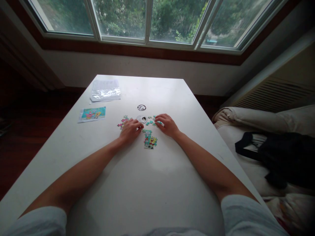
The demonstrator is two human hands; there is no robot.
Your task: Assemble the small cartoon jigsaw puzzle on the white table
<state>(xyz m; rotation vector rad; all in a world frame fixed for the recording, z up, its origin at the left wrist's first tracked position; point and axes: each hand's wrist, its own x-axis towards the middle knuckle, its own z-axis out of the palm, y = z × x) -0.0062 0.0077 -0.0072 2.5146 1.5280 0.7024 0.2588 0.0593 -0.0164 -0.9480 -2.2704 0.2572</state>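
A partly joined jigsaw puzzle with a yellow cartoon figure and a teal background lies flat on the white table. My left hand is at its upper left corner, fingers curled together at a small puzzle piece by the fingertips. Under and beside that hand are loose pink and green puzzle pieces. Over the loose teal puzzle pieces on the other side is my right hand, thumb and fingers apart, fingertips down near the pieces. Its fingers partly cover some of them.
Two round black-and-white items lie beyond my hands, one behind the other. A picture card and papers with a clear plastic bag are at the left. Right of the table, a black bag rests on a pale sofa.
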